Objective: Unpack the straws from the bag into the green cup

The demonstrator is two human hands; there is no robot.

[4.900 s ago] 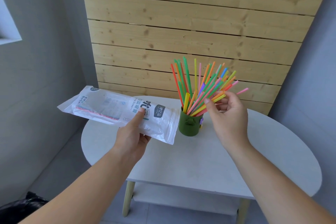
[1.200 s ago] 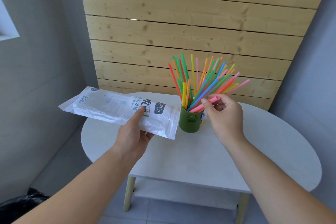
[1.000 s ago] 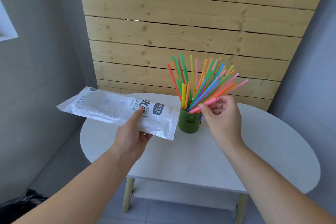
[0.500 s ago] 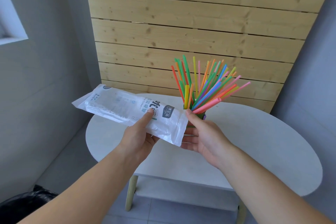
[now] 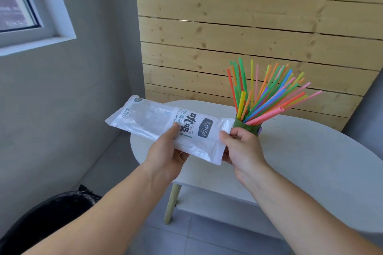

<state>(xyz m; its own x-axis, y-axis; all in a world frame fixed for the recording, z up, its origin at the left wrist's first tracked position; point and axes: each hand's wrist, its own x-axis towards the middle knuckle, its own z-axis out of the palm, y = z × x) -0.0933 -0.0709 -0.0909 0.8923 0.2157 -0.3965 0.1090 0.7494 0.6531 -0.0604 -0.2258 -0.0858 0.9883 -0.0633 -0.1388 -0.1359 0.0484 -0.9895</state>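
Pale plank wall behind; both hands, left hand (image 5: 165,151) and right hand (image 5: 242,149), grasp the emptied clear plastic bag (image 5: 165,128). Colourful plastic straws (image 5: 267,97) fill the green cup (image 5: 248,127); binning the bag seems next.

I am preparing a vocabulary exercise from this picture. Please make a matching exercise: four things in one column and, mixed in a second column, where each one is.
Things:
1. straws
2. bag
3. green cup
4. black bin

Places:
A. on the white table, partly hidden by the right hand
B. on the floor, lower left
C. held between the left hand and the right hand
D. standing fanned out in the cup

Pairs: 1-D, 2-C, 3-A, 4-B
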